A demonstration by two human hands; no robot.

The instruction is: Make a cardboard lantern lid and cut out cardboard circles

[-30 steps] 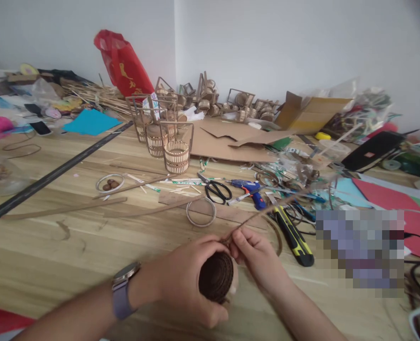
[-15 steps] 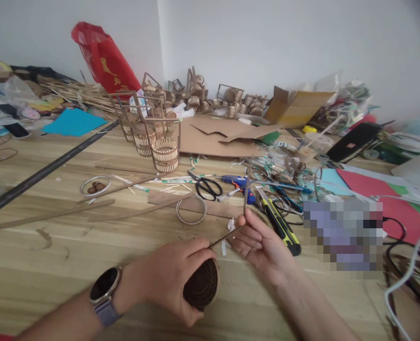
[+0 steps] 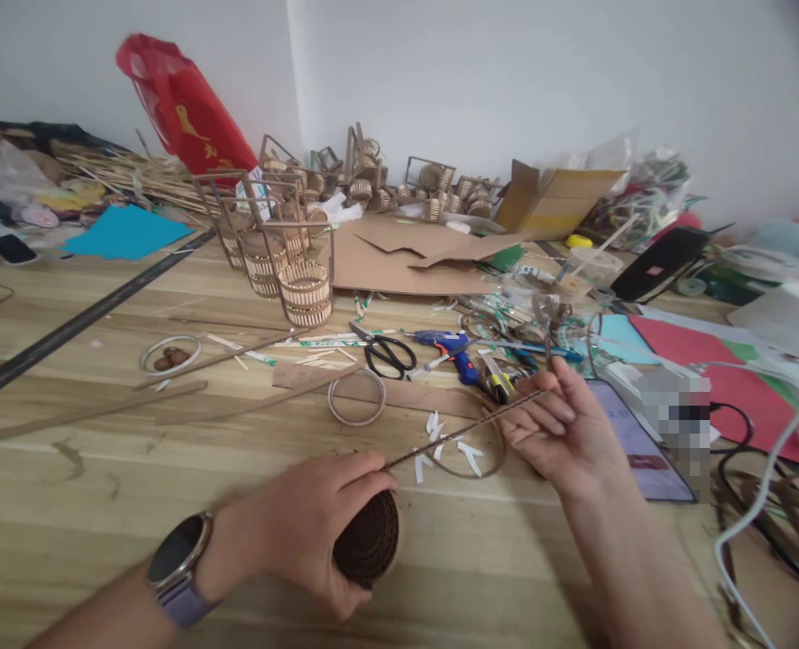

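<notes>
My left hand (image 3: 305, 532), with a watch on its wrist, is closed around a dark brown coil (image 3: 371, 541) of corrugated cardboard strip low in the middle. From the top of the coil a narrow strip (image 3: 467, 431) runs up to the right. Its far part is pinched between the fingers of my right hand (image 3: 562, 428), and the end stands up above the fingertips. Beneath the strip lie small white paper scraps (image 3: 468, 458) and a thin brown ring. A silvery ring (image 3: 332, 407) rests left of them.
Black-handled scissors (image 3: 390, 353), a blue glue gun (image 3: 444, 341) and a cutter (image 3: 498, 379) lie beyond my hands. Small slatted buckets (image 3: 307, 293) stand behind, near cardboard sheets (image 3: 399, 261). At right are a tablet (image 3: 656, 464) and a white cable (image 3: 755, 505).
My right hand has moved right and slightly up, away from my left hand. A longer stretch of strip now shows between them. The view has shifted a little.
</notes>
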